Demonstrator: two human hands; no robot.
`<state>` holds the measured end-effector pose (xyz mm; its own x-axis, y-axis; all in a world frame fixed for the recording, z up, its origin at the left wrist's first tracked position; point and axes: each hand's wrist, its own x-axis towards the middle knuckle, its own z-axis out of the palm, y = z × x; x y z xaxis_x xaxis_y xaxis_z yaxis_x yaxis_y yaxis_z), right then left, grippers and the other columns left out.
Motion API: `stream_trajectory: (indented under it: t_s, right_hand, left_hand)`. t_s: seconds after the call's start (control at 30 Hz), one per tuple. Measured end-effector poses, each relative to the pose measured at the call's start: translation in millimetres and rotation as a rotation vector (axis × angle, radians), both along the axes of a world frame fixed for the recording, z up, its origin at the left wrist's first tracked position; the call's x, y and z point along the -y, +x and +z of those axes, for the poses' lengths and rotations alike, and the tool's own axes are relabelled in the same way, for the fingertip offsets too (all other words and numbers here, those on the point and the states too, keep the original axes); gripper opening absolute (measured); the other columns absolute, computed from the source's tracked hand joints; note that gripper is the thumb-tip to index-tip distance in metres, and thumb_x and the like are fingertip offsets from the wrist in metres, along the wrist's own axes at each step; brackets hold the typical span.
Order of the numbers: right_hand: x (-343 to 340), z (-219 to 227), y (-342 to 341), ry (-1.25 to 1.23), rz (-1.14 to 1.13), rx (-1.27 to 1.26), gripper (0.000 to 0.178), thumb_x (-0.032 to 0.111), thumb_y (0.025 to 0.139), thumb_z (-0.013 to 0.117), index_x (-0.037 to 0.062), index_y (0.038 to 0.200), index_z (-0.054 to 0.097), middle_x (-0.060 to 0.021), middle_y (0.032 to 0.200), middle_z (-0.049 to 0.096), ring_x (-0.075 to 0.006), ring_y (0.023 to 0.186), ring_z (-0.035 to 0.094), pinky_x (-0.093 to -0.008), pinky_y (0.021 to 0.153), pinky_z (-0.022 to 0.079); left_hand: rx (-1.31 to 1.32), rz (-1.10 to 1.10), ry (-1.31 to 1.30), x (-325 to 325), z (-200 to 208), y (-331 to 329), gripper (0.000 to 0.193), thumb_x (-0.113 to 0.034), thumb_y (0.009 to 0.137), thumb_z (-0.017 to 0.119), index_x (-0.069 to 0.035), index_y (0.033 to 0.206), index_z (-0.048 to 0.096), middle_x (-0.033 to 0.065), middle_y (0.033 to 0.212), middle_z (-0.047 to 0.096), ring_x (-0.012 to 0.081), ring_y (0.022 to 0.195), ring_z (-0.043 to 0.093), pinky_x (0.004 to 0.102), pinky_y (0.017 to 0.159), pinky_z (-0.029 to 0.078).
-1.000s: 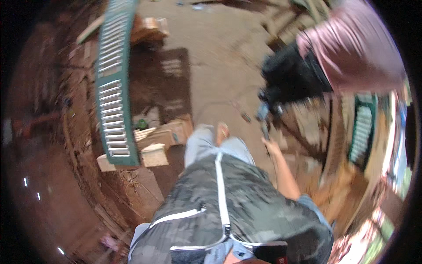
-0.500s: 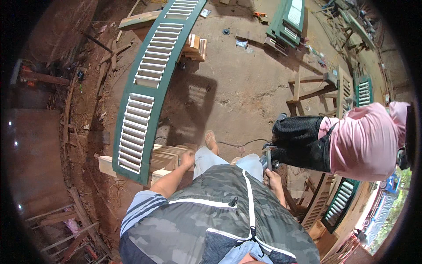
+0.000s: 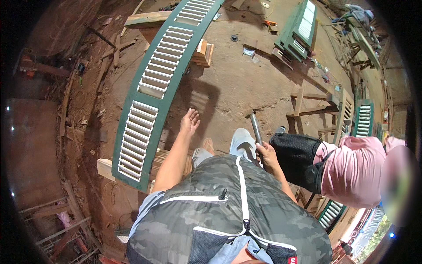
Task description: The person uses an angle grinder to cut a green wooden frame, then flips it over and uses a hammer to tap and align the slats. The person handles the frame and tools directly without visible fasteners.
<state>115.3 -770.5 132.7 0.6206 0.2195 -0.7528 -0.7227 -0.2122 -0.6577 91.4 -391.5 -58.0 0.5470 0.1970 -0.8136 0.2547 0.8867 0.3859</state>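
Observation:
My right hand is closed around the handle of a hammer, held in front of my right leg with its head pointing away from me. My left hand reaches forward above the ground, fingers apart, holding nothing. Just left of it lies a long green louvred shutter with white slats, raised on wood. A stack of boards sits under its near end, partly hidden by my left forearm. Farther along, wooden blocks show beside the shutter.
To my right a person in a pink top bends over close by. More green shutters lie at the far right. A wooden frame stands beyond the person. Scrap timber litters the left side.
My left hand has moved forward from beside the board stack, and its fingers have spread. The hammer in my right hand has come forward. The person in pink has shifted slightly.

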Motion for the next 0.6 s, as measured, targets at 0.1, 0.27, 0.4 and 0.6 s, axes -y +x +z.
stream_trajectory:
  t_s: [0.1, 0.27, 0.4, 0.6]
  right_hand:
    - [-20.6, 1.8, 37.7, 0.057, 0.034, -0.027, 0.029, 0.03, 0.099, 0.07, 0.0053, 0.109, 0.059, 0.0018, 0.076, 0.055, -0.0065, 0.056, 0.051, -0.0222, 0.048, 0.042]
    - [-42.7, -19.7, 116.4, 0.063, 0.132, -0.094, 0.026, 0.029, 0.1, 0.069, 0.0053, 0.105, 0.061, 0.0029, 0.071, 0.053, -0.0066, 0.053, 0.048, -0.0238, 0.047, 0.04]
    - [-53.6, -64.7, 183.2, 0.09, 0.262, -0.071, 0.029, 0.03, 0.098, 0.069, 0.0028, 0.105, 0.062, 0.0032, 0.07, 0.053, -0.0079, 0.055, 0.047, -0.0267, 0.048, 0.038]
    - [-64.9, -104.8, 251.3, -0.006, 0.43, 0.097, 0.036, 0.029, 0.097, 0.071, -0.0035, 0.111, 0.063, -0.0022, 0.08, 0.059, -0.0116, 0.068, 0.052, -0.0306, 0.059, 0.043]
  left_hand:
    - [0.056, 0.155, -0.05, -14.7, 1.1, 56.0, 0.058, -0.049, 0.097, 0.069, -0.011, 0.138, 0.056, 0.0018, 0.135, 0.062, 0.0186, 0.121, 0.059, 0.0424, 0.105, 0.047]
    - [0.161, 0.374, -0.069, -48.8, -8.8, 153.4, 0.104, -0.055, 0.093, 0.071, -0.006, 0.164, 0.013, 0.0054, 0.167, 0.028, 0.0237, 0.149, 0.036, 0.0518, 0.12, 0.033]
    - [0.156, 0.602, -0.156, -65.6, -28.0, 202.6, 0.103, -0.058, 0.092, 0.068, -0.009, 0.164, 0.013, 0.0002, 0.169, 0.023, 0.0214, 0.148, 0.037, 0.053, 0.119, 0.035]
    - [-0.012, 0.753, -0.127, -67.2, -41.5, 222.7, 0.101, -0.066, 0.09, 0.064, -0.011, 0.16, 0.017, -0.0023, 0.169, 0.022, 0.0211, 0.142, 0.045, 0.0521, 0.113, 0.042]
